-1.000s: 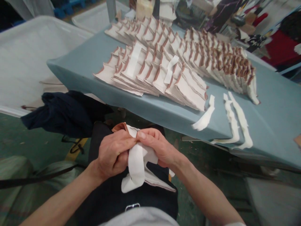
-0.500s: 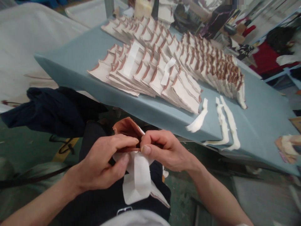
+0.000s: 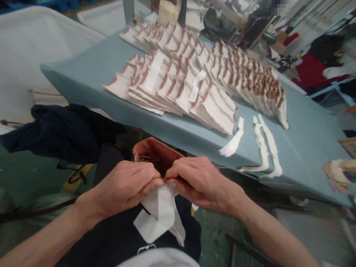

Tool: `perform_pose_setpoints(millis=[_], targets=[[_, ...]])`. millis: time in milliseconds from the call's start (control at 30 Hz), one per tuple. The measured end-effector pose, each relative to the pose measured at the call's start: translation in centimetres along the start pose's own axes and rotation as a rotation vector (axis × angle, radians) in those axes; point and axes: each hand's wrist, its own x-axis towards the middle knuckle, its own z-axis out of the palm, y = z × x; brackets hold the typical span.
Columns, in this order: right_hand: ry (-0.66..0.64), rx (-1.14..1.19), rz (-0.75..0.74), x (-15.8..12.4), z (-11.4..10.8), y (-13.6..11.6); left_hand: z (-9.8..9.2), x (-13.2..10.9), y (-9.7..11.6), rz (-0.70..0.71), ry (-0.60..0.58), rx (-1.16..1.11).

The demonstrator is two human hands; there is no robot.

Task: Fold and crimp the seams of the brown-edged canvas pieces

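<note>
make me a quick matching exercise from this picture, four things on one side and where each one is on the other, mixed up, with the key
1. brown-and-cream piece
2. cream stacks
3. navy cloth
4. red material

A. beyond the table, far right
B. in rows on the table
C. pinched by left hand and right hand
D. below the table's left end

Pairs: 1-C, 2-B, 3-D, 4-A
</note>
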Motion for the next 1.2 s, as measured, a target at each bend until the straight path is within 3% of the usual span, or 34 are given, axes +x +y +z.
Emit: perform_pose_setpoints(millis=[233,367,500,667,767,867,1067,1200], targets=[[0.04,-0.142,-0.06,-0.1,0.1,-0.7,-0.7,0.2,0.1,-0.177,-0.136,-0.219],[0.026,-0.07,-0.029,-0.2,-0.6,-0.9,-1.2,1.0,0.5,-0.272,-0.225,-0.343],[0.011,0.052,0.031,-0.2,-1.0,-0.6,-0.9,1.4,1.2,-0.388,-0.286,-0.653],[-0.108,0.136,0.038,0.2,-0.7,-0.9,0.3,0.4,2.1,-0.506,-0.244,-0.804],[-0.17,0.066,0.007,0.2,0.1,-1.1,1.0,-0.7,2.5,-0.478,-0.198,-0.613],[-0.14,0.044,0.007,0.0,0.8,-1.0,1.7,-1.8,3.3,-0.461,-0.127,-0.482],[-0.037,0.243,0.107,-0.4,0.6,-0.9,3.1,-2.2,4.8,-0.527,-0.004,-0.973],[0.044,0.533,0.218,0.3,1.3,-1.2,3.9,-1.1,5.1,-0.385,0.046,-1.134]])
